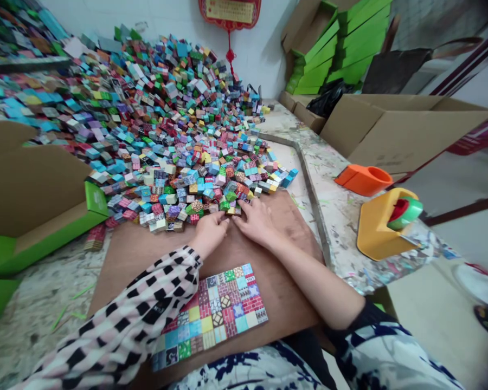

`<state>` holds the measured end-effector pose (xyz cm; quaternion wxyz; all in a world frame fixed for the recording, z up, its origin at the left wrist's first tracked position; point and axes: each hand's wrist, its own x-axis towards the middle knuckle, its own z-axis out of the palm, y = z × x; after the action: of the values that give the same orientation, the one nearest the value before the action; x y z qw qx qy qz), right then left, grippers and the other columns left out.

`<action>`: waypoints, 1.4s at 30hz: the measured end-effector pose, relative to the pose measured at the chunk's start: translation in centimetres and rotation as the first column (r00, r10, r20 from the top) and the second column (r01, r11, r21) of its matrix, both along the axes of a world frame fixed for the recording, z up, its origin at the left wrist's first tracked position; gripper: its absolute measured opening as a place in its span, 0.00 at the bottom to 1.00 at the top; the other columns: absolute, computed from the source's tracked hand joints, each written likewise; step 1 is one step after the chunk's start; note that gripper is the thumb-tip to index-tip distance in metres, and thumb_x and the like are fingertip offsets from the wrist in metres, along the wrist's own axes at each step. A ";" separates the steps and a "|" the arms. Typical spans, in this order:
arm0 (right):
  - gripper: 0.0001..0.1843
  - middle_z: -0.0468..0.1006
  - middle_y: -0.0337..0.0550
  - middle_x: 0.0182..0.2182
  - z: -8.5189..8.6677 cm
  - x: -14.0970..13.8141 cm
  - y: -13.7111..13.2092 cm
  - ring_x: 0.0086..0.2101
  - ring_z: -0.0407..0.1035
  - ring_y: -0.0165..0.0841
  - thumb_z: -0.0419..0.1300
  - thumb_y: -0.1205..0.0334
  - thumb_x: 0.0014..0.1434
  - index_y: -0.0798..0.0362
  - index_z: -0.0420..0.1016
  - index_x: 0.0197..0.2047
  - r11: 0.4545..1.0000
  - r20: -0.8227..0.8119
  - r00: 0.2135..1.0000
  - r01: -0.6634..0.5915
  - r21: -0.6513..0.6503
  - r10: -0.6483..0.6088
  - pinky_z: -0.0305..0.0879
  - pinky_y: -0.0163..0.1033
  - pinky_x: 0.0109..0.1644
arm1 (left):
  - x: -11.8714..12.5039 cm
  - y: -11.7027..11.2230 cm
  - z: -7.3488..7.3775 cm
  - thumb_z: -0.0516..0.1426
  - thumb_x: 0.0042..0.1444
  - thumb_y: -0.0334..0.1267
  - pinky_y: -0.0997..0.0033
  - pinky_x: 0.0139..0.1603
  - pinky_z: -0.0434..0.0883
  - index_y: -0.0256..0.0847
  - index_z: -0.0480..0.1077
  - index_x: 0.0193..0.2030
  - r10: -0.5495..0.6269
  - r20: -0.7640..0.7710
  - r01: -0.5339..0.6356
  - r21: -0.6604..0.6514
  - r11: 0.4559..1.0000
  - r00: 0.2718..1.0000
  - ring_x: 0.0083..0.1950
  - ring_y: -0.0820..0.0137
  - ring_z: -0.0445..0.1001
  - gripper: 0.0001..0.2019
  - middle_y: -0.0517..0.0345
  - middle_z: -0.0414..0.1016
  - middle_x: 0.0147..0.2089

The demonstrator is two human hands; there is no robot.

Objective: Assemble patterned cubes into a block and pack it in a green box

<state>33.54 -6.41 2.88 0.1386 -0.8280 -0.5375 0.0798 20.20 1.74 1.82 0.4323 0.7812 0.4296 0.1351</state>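
Behind the heap, a white wall (270, 70) is seen, with a red hanging (230, 12) cut off by the top edge. Printed blocks (166, 135) are piled across the table (329, 184), and the pile is cut off at the left; most blocks are half buried, their prints too small to be read. At the pile's near edge, over a brown board (288, 233), both hands are held close together. By the left hand (210, 232) the fingers are bent inward, their tips partly hidden; whether anything is pinched cannot be told. On the right hand (258, 221) thumb and forefinger are parted and the blocks are reached by the fingertips, but a grip cannot be made out. Nearer the body, a slab (231, 303) of blocks in rows is laid flat on the board, its left part covered by the checked sleeve (146, 303). At the right, a tape dispenser (376, 230) and an orange holder (361, 181) are seen; the open carton's (406, 135) inside is mostly hidden.
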 end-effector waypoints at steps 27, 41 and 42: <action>0.24 0.74 0.50 0.49 -0.2 -0.1 -1.0 0.51 0.66 0.43 0.60 0.51 0.60 0.52 0.69 0.57 0.984 -0.289 0.941 -0.159 0.074 0.174 0.61 0.48 0.54 | -1.9 0.4 0.4 0.56 0.56 0.40 0.69 0.34 0.68 0.35 0.71 0.52 -0.048 -0.148 0.067 0.126 0.990 0.988 0.31 0.65 0.75 0.18 0.57 0.77 0.28; 0.12 0.72 0.45 0.43 -0.5 2.0 -5.4 0.43 0.67 0.36 0.58 0.62 0.63 0.52 0.74 0.49 0.970 -0.301 0.923 -0.220 0.100 0.240 0.62 0.41 0.47 | -1.9 -0.4 1.9 0.57 0.56 0.43 0.62 0.47 0.70 0.41 0.71 0.55 -0.329 -0.318 0.418 0.269 0.868 0.889 0.48 0.58 0.75 0.20 0.50 0.77 0.48; 0.13 0.72 0.45 0.43 -0.5 1.9 -5.4 0.44 0.67 0.37 0.59 0.62 0.62 0.52 0.74 0.50 0.974 -0.292 0.930 -0.204 0.100 0.225 0.61 0.41 0.47 | -2.0 -0.5 2.0 0.57 0.56 0.43 0.62 0.47 0.69 0.41 0.72 0.53 -0.335 -0.331 0.429 0.273 0.861 0.882 0.48 0.58 0.75 0.19 0.50 0.77 0.47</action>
<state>35.48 -11.82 2.35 0.2375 -0.7372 -0.5996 0.2015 18.24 1.22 3.84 0.2467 0.9247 0.2898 0.0090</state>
